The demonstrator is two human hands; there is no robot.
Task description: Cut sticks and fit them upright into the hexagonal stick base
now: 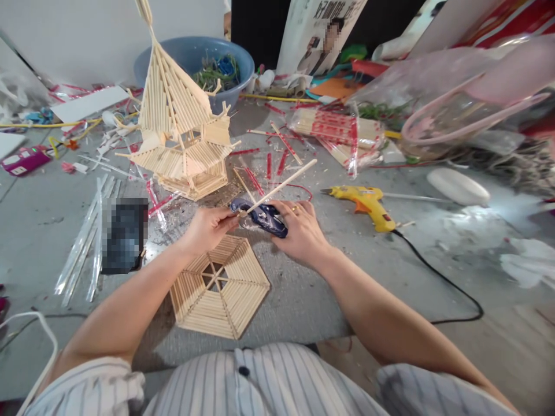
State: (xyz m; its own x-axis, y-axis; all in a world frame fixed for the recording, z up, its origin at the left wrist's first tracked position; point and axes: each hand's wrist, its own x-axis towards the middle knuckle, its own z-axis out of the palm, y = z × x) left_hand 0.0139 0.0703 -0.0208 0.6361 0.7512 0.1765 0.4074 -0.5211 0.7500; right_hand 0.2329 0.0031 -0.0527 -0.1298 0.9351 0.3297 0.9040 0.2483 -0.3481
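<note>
My left hand [214, 227] pinches the near end of a pale wooden stick [286, 184], which slants up to the right. Gripped in my right hand [300, 231] is a dark blue hand tool [269, 219], its head turned towards the stick's held end. The tool's exact kind is hard to make out, and fingers cover part of it. Just below my hands lies a flat hexagonal panel of wooden sticks [245, 271] with an open centre. Behind my left hand stands a pagoda-like stick model [182, 133] with a pointed roof.
A yellow glue gun [362, 202] with a black cord lies at right. Clear glue sticks [87, 242] and a blurred-out dark device [125, 236] lie at left. A blue basin [243, 63], packaged sticks [333, 127] and red wrapper scraps are farther back.
</note>
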